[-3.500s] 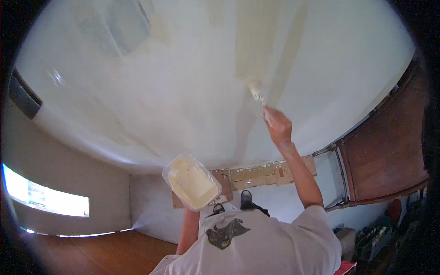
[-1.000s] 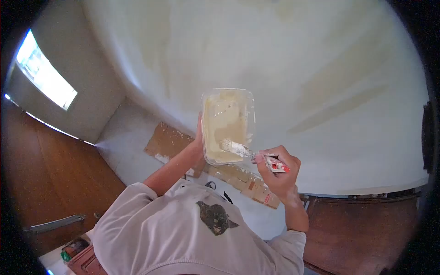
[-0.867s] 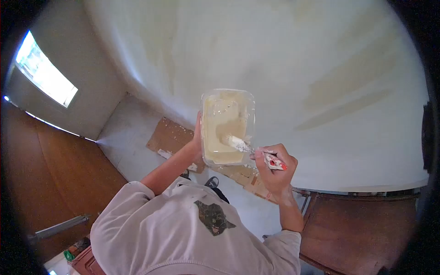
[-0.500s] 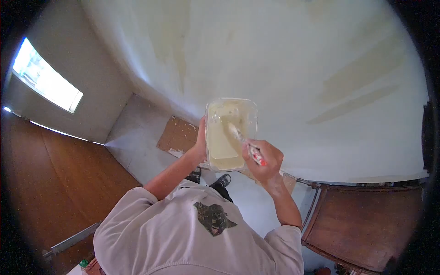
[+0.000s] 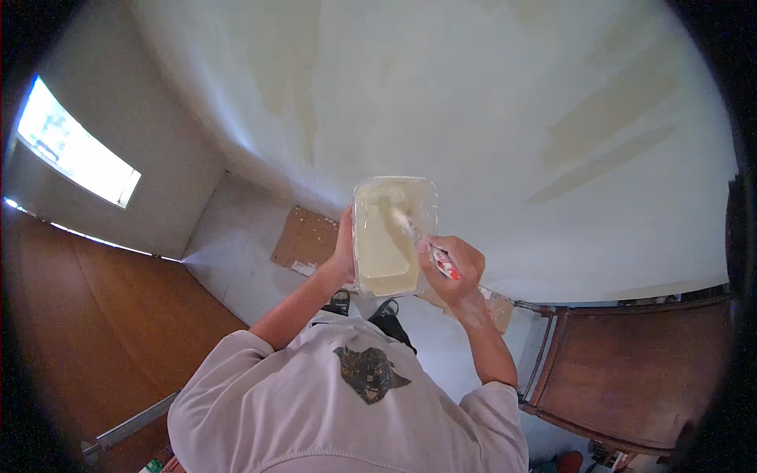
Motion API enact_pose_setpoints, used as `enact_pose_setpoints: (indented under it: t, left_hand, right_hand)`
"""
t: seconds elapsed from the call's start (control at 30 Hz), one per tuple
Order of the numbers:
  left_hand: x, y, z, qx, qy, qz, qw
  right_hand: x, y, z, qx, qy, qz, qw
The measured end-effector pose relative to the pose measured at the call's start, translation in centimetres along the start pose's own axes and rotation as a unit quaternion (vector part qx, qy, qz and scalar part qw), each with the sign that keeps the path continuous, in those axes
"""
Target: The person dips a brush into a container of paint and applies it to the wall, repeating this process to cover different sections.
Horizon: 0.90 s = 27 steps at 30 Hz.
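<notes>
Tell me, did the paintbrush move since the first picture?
Yes. The paintbrush was up at the wall, beside the narrow tan streak; now it has come away from the wall, to the clear tub.

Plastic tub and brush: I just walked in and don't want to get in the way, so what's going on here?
A person's left hand holds a clear plastic tub of cream-coloured paint. The right hand grips a paintbrush, its blurred bristle end inside the tub. Darker streaks mark the pale wall ahead, and cardboard lies on the floor.
</notes>
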<state>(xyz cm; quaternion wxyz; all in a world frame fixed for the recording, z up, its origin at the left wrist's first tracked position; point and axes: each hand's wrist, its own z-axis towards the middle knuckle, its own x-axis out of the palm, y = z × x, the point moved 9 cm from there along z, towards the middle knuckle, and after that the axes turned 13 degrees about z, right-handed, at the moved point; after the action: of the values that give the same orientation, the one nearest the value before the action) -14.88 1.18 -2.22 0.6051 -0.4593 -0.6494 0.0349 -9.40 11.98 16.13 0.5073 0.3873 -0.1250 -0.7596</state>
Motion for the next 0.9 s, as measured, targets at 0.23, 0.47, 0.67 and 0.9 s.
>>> enact_pose_setpoints:
  t: [0.23, 0.47, 0.67, 0.9]
  left_hand:
    - [2.0, -3.9, -1.9, 0.164, 0.013, 0.253, 0.953]
    - [-2.2, 0.6, 2.3, -0.010, 0.054, -0.038, 0.998]
    - [1.3, -1.8, 3.2, 0.034, 0.118, -0.089, 0.988]
    - [-0.5, 2.6, 5.5, 0.064, 0.146, -0.108, 0.981]
  right_hand:
    - [1.0, -7.3, -4.5, 0.301, -0.261, 0.334, 0.854]
    - [1.0, -13.0, -8.0, 0.434, -0.400, 0.512, 0.624]
    - [-6.0, -12.7, 0.3, 0.293, -0.373, 0.605, 0.639]
    - [-25.9, 2.8, 13.5, -0.114, -0.363, 0.270, 0.884]
